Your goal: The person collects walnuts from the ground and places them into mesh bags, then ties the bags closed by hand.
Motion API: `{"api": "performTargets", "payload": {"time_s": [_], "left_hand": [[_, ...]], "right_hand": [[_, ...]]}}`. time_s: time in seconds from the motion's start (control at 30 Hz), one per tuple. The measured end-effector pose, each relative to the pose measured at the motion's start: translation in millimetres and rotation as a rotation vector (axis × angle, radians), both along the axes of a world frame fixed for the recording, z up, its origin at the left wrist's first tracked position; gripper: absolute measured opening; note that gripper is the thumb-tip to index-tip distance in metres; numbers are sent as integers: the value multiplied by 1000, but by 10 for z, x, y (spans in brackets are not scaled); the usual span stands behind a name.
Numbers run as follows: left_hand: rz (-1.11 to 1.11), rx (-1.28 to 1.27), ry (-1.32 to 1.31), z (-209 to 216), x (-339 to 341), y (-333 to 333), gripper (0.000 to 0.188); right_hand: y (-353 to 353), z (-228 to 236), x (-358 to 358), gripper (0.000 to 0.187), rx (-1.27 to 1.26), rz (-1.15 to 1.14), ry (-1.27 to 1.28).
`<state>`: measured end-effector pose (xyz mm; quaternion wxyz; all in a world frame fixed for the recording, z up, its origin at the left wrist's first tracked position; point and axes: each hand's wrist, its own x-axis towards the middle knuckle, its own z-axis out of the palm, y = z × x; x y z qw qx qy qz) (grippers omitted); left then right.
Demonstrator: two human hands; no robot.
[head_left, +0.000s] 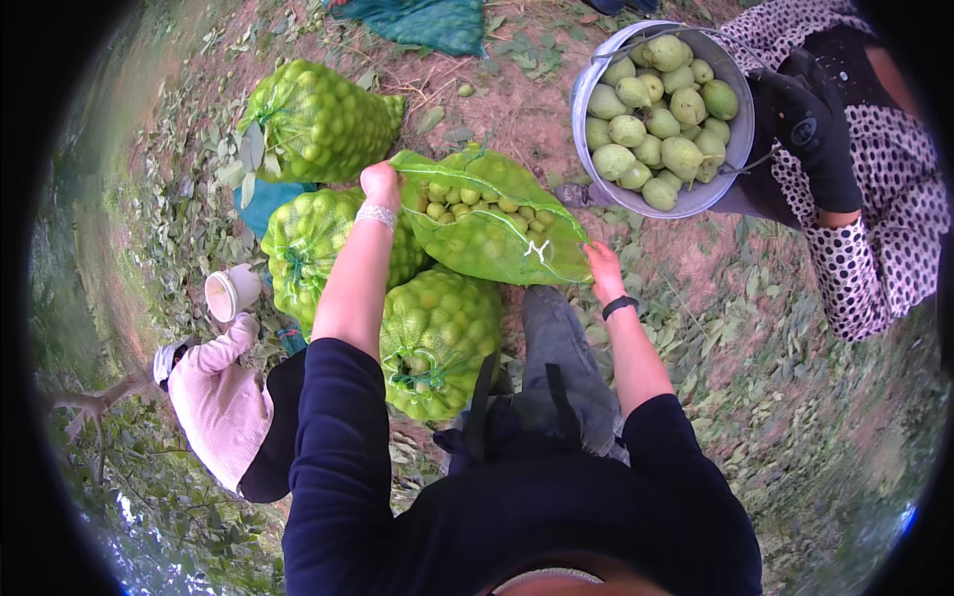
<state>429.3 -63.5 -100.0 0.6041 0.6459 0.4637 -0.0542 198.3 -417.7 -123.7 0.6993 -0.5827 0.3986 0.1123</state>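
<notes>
My left hand [381, 186] is closed on the rim of a green mesh sack [477, 243] at its far left. My right hand [602, 270] pinches the same rim at the near right. Between them the sack's mouth is spread wide, and green round fruits [467, 204] show inside. A white tie [537, 250] lies on the mesh. Beyond the sack, at the upper right, a co-worker's dark-gloved hand [810, 129] is by the handle of a grey bucket [582, 109]. The bucket is tilted toward me and full of green oval fruits [661, 119].
Filled mesh sacks [323, 119] stand left of the open one, one of them close by my legs [561, 338]. Another person [224, 402] bends at the left beside a white pail [233, 292]. Leaves [735, 397] litter the soil. A teal net sack [417, 22] lies at the far edge.
</notes>
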Motion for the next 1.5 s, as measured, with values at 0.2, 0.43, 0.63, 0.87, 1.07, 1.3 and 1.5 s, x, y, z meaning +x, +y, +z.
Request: {"api": "performTargets", "payload": {"time_s": [0.2, 0.43, 0.63, 0.87, 1.07, 1.3, 1.5], "left_hand": [[-616, 648, -108, -54, -239, 324, 25], [-958, 536, -53, 345, -206, 343, 42], [-637, 477, -315, 373, -470, 110, 74], [-103, 80, -41, 522, -1390, -132, 46], [372, -281, -94, 227, -912, 53, 18], [-891, 516, -143, 564, -673, -232, 32], [-939, 48, -174, 527, -608, -208, 31]], "right_hand": [[-203, 137, -200, 24, 732, -392, -29], [-104, -247, -228, 37, 408, -413, 88], [82, -105, -100, 35, -102, 84, -107], [128, -94, -80, 28, -269, -5, -121], [96, -258, -45, 27, -86, -287, -86], [58, -69, 212, 39, 171, -476, -198], [-104, -231, -23, 35, -465, 120, -255]]}}
